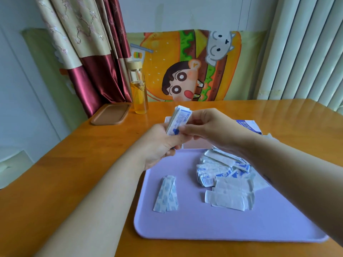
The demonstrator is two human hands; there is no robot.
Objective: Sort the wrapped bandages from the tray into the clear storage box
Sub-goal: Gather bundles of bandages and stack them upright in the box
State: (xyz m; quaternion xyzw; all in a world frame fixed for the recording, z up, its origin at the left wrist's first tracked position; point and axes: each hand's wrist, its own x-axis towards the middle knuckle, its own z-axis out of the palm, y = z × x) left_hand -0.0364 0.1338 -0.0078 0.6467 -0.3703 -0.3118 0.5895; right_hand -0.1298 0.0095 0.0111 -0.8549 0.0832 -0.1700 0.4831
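left hand [159,145] grips a stack of wrapped bandages [179,118] above the tray [185,225] far edge, long axis tilted up and away. right hand [206,130] pinches the stack's near end. loose pile [222,173] lies right of tray centre, nearer the right hand. clear box: can't tell, hands block it. wooden table [83,160], curtain [92,52] beyond tray, left.

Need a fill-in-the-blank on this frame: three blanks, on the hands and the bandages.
1. The left hand and the right hand ____ hold the stack of bandages.
2. The loose pile lies on the ____ half of the tray.
3. A few overlapping strips lie apart from the pile, on its ____ side.

Missing words: both; right; left.
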